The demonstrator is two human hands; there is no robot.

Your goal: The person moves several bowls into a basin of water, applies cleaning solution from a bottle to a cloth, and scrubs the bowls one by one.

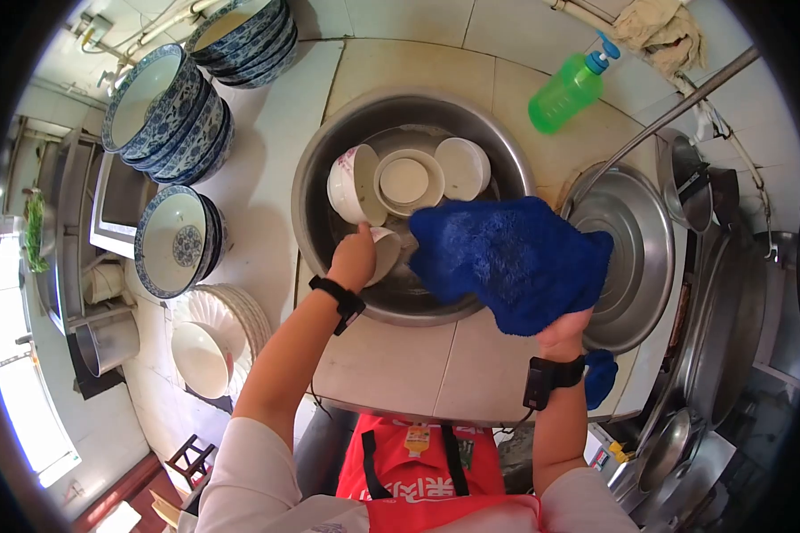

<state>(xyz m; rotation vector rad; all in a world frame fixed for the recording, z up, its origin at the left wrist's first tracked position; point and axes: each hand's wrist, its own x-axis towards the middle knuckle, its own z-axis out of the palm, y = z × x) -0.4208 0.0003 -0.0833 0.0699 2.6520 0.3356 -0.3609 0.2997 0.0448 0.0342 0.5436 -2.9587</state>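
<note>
My left hand [354, 258] reaches into a wide metal basin [309, 147]. Its fingers are closed on a small white bowl [385, 255], which lies tilted near the basin's front wall. Just beyond them a white bowl with a pink flower pattern [354, 185] rests on its side. Further in are stacked white bowls [384, 184] and another white bowl [465, 169]. Draped over my right hand [564, 336] is a blue cloth [511, 258], which hangs above the basin's right rim. The cloth hides most of that hand's fingers.
Blue-and-white bowls [164, 115] stand stacked at the left, above white plates [253, 324] with a white bowl [202, 360]. A green pump bottle [564, 93] is behind the basin. To the right sits a second metal basin [653, 258], with a thin pipe [667, 115] over it.
</note>
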